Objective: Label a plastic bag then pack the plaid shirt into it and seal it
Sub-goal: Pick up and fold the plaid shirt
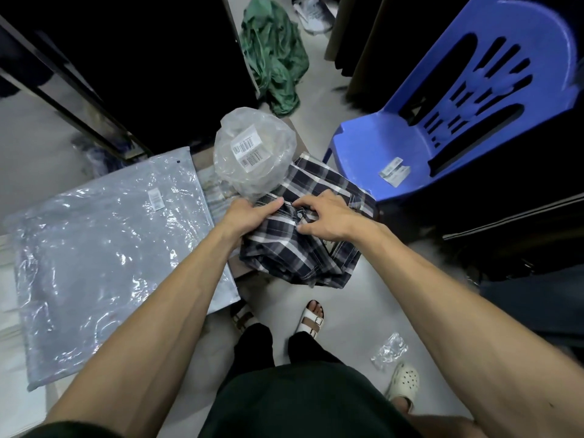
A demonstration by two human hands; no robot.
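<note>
Left hand (245,216): closed on the far-left edge of the shirt (303,245), fingers curled over the cloth, thumb side up against the mouth of the bag (254,153).
Right hand (328,218): spread on top of the shirt, fingertips pressing the fabric by a button; thumb and index pinch a fold just right of the left hand's grip.
Shirt: dark plaid with white stripes, bunched and part folded, lying under both hands; its near edge hangs toward the person's feet, its far corner reaches beyond the right hand toward the chair (458,121).
Bag: clear plastic, puffed up and standing just beyond the left hand, touching the shirt's far edge; the shirt is outside it.
Label (251,147): white barcode sticker, stuck on the bag's upper face, beyond the grip.
Packed bag (104,248): flat, sealed, with its own small sticker, lying left of the left forearm.
Chair: blue plastic, right of and beyond the right hand, paper slips (393,170) on its seat.
Green cloth (275,61): crumpled on the floor well beyond the bag.
</note>
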